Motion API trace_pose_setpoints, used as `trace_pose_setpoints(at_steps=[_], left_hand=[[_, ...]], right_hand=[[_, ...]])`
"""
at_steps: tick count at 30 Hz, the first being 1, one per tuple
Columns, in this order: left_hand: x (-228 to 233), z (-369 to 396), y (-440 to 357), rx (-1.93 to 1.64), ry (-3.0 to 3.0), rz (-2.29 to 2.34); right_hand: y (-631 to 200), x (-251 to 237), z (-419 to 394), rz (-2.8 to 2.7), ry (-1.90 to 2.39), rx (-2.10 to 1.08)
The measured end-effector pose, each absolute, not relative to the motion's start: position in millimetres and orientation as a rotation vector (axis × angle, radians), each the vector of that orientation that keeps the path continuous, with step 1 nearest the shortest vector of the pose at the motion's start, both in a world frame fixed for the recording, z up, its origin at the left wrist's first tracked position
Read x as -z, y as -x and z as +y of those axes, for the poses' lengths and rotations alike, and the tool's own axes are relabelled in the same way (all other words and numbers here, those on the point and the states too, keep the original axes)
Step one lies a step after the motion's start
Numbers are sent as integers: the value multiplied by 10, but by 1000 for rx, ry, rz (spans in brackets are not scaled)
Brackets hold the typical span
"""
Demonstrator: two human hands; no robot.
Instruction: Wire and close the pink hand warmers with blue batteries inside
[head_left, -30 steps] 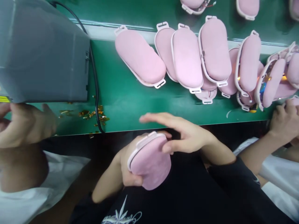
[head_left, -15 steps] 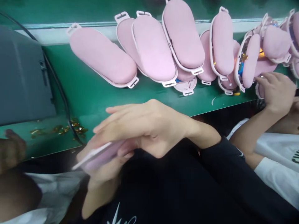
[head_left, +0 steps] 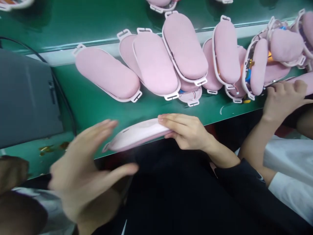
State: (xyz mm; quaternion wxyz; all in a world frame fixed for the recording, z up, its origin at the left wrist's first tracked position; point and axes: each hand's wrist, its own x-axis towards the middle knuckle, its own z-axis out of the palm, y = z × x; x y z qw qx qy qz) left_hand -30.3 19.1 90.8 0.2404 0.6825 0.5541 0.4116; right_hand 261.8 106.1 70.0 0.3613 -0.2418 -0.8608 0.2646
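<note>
Case (head_left: pixel 139 135), pale pink, seen side-on, held over the near edge of the green table (head_left: pixel 151 108); clamped at its right end between fingers and thumb of the right hand (head_left: pixel 189 131); near the other end, left hand (head_left: pixel 80 173), blurred, fingers and thumb spread apart, contact hard to tell; behind, a row of overlapping pink cases (head_left: pixel 156 63); at left, a grey box (head_left: pixel 26 98); at right, a co-worker's hand (head_left: pixel 281 99).
</note>
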Motion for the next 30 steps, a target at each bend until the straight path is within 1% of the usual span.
trace_pose_setpoints(at_steps=[2,3,5,7,9,11,13,15,18,20,23,26,28,30], left_hand=[[-982,298,167,-923,-2211,1494],[-964,338,91,-912,-2328,1453],[-846,378,-30,-1078,-2407,1427],[-700,363,-77,-1282,-2414,1517],[-611,336,-45,-1355,-2405,1584],[-598,357,42,-1286,-2349,1627],[-630,451,154,-1204,-2155,1698],[-678,585,270,-1122,-1829,1637],[-774,703,390,-942,-1438,1306],[-864,649,397,-870,-1500,1232],[-970,436,295,-819,-1966,1310],[-926,269,134,-982,-2231,1326],[-829,231,34,-1181,-2260,1322],[-719,222,-51,-1291,-2256,1397]], right_hand=[[-2594,-671,1086,-2247,628,-608],[-2568,-652,1094,-2248,635,-599],[-2498,-620,1109,-2236,642,-592],[-2424,-604,1131,-2219,626,-568],[-2382,-602,1167,-2214,637,-581],[-2406,-591,1201,-2214,643,-671],[-2499,-549,1211,-2249,617,-725],[-2629,-469,1184,-2323,622,-629],[-2787,-345,1111,-2354,717,-449],[-2823,-320,1078,-2323,712,-510],[-2780,-387,1062,-2249,632,-719],[-2691,-468,1041,-2097,602,-794],[-2636,-471,1004,-2013,583,-795],[-2588,-424,944,-1974,602,-791]])
